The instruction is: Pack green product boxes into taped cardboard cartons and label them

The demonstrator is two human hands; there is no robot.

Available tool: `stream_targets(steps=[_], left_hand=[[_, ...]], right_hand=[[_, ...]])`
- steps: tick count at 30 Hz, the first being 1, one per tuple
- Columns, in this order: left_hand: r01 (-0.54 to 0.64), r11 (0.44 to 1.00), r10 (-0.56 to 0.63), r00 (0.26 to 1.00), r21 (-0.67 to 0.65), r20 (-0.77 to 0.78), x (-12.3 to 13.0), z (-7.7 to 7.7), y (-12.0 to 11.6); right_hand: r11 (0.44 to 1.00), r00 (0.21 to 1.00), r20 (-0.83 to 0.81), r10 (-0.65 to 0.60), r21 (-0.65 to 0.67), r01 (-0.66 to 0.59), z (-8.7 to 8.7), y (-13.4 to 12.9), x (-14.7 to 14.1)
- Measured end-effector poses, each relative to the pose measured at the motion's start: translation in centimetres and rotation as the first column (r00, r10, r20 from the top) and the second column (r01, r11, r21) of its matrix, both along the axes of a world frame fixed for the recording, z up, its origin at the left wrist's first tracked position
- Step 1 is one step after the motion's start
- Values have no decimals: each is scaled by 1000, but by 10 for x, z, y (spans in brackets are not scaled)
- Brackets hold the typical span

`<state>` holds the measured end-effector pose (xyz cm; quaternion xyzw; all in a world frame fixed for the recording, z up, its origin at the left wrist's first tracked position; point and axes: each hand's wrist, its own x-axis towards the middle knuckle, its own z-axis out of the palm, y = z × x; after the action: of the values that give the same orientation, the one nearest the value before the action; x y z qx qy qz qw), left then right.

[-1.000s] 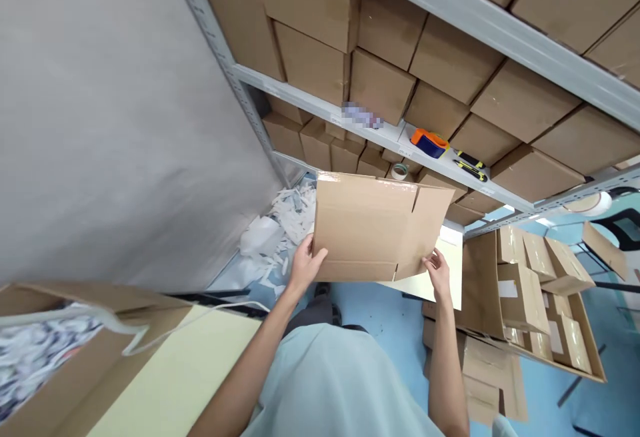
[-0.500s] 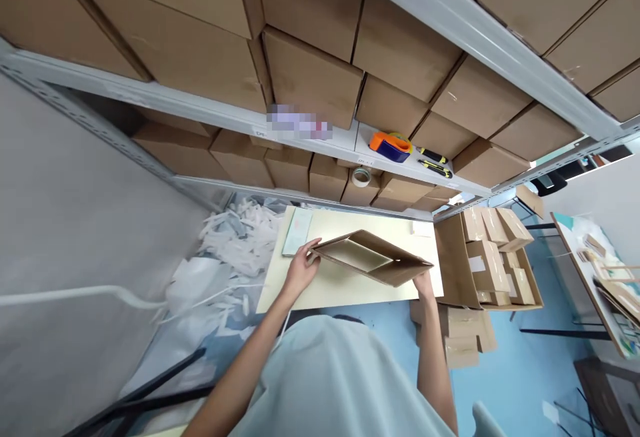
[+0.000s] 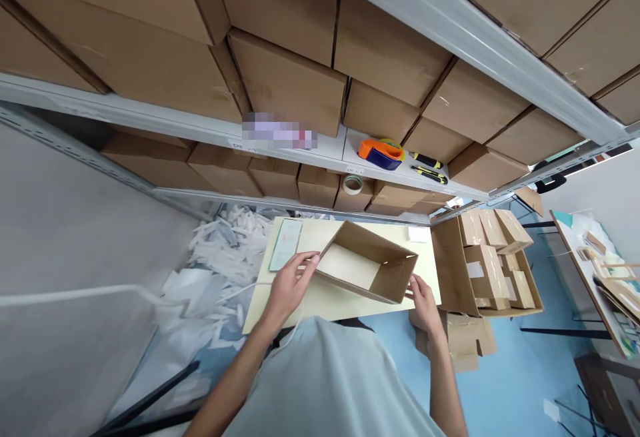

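A brown cardboard box (image 3: 370, 240) stands squared into a four-sided sleeve above the pale tabletop (image 3: 295, 308). Through its open middle the pale surface shows, so no bottom flaps appear closed. My left hand (image 3: 293, 284) pinches the box's left corner, thumb and fingers on the edge. At the lower right corner my right hand (image 3: 423, 296) grips the box, some of its fingers hidden behind the cardboard. Left of the box lies a flat pale-green pad or packet (image 3: 286, 245). A small white paper (image 3: 419, 234) lies at the table's far right.
Shelves of cardboard boxes (image 3: 290, 77) rise in front. On a shelf edge sit an orange-and-blue tape dispenser (image 3: 381, 154), cutters (image 3: 429, 174) and a tape roll (image 3: 353, 184). A large carton (image 3: 453, 267) of small boxes stands right; white packing scraps (image 3: 227, 244) heap left.
The box has opened from a flattened diamond into a squarer rectangle. Both hands still hold its ends, and the right hand has shifted its grip on the corner. The view has moved slightly.
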<state>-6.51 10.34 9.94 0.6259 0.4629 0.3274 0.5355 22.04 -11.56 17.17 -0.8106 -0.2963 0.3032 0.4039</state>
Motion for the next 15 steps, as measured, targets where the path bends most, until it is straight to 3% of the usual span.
stream_targets(steps=[3,7,12,15], left_hand=[[5,992,17,985,126,-173,10,22,11],[-4,975,70,954,222,-290,25,39,9],[-81,945,208,897,317,-391,39,53,-20],[-69,942,216,873,328,-436,48,59,-40]], right_hand=[[992,995,88,41,-119,-30,3,-8,-4],[951,944,253,210,-279,-136,5,-3,-5],[889,831,382,405,-375,-262,15,13,20],[862,779,414,471,-404,-307,20,19,42]])
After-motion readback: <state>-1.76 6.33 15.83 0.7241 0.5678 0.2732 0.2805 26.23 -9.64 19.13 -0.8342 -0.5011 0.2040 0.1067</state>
